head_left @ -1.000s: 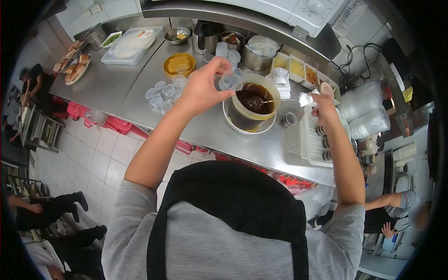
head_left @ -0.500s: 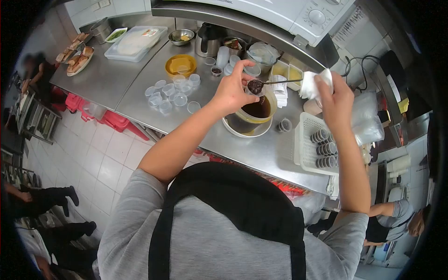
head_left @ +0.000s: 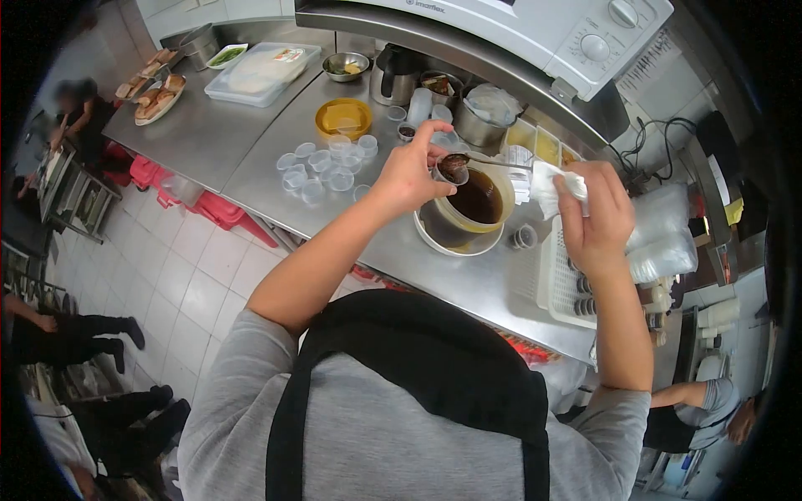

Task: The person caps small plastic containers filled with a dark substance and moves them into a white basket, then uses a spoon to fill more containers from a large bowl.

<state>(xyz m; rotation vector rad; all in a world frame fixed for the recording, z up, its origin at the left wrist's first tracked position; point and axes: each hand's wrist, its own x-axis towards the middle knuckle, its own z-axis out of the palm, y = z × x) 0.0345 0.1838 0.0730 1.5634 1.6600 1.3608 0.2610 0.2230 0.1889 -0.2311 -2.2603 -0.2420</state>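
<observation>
My left hand (head_left: 413, 171) is closed around a small clear cup (head_left: 441, 174) above the left rim of a tub of dark brown liquid (head_left: 479, 198). The bowl of a metal spoon (head_left: 499, 162), with dark wet contents, is at the cup's mouth. My right hand (head_left: 591, 215) grips the spoon's handle end through a crumpled white cloth or tissue (head_left: 547, 188). Under the tub is a white bowl (head_left: 461, 252). A small lidded cup (head_left: 524, 238) stands to the tub's right.
Several clear cups (head_left: 327, 167) and a yellow lid (head_left: 343, 119) lie left of the tub. A white basket (head_left: 551, 280) holds filled cups at right. Behind stand a steel jug (head_left: 395, 75) and pots, below a white oven (head_left: 543, 33). Other people are at both sides.
The spoon's bowl and the cup have tilted, and the dark contents look wetter. My right hand has lowered slightly. The view has shifted, so the counter items appear further right.
</observation>
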